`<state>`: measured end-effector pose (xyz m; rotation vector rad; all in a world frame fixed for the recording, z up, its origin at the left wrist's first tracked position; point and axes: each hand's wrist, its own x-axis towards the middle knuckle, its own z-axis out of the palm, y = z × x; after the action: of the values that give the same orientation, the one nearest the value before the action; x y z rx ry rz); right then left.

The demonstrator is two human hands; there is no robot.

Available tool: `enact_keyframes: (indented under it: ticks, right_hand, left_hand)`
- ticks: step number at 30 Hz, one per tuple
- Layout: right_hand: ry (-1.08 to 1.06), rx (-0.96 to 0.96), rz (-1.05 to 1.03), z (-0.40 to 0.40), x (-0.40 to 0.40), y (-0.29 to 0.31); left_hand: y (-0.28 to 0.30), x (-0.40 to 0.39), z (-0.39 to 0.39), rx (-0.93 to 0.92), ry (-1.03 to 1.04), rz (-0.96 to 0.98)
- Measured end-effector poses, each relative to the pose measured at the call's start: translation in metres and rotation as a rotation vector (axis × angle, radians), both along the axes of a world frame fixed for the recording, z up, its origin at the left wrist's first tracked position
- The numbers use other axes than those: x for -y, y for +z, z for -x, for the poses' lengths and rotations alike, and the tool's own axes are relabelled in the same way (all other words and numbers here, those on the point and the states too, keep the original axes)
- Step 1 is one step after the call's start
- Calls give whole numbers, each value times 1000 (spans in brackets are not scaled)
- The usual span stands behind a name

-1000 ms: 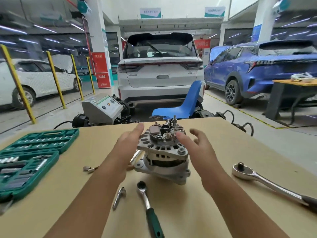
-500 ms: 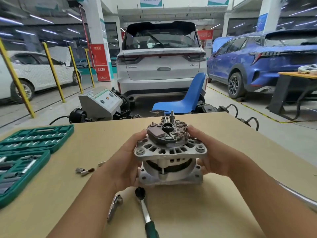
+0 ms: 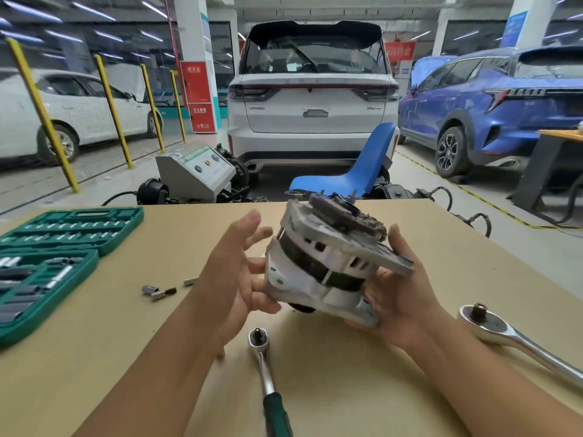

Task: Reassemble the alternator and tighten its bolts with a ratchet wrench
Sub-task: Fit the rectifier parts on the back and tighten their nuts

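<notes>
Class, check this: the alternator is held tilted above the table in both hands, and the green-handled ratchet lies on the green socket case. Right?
Not quite. The head view shows the green-handled ratchet lying on the bare table, near the person, not on the socket case. The alternator is tilted.

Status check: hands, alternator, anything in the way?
Right hand cradles the grey metal alternator, lifted and tilted. Left hand open, fingertips on its housing. Green-handled ratchet wrench lies on the table below.
</notes>
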<state>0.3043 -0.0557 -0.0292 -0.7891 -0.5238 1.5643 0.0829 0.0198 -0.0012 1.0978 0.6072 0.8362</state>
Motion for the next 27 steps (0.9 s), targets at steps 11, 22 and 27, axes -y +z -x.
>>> enact_keyframes:
  ticks: [11, 22, 27]
  right_hand:
    - [233, -468, -83, 0, 9, -6]
    - [59, -93, -345, 6, 6, 2]
    - [28, 172, -341, 2, 7, 5]
  left_hand:
    - [-2, -3, -31, -243, 216, -652]
    - [3, 8, -9, 43, 27, -82]
    - [-1, 16, -19, 143, 85, -157]
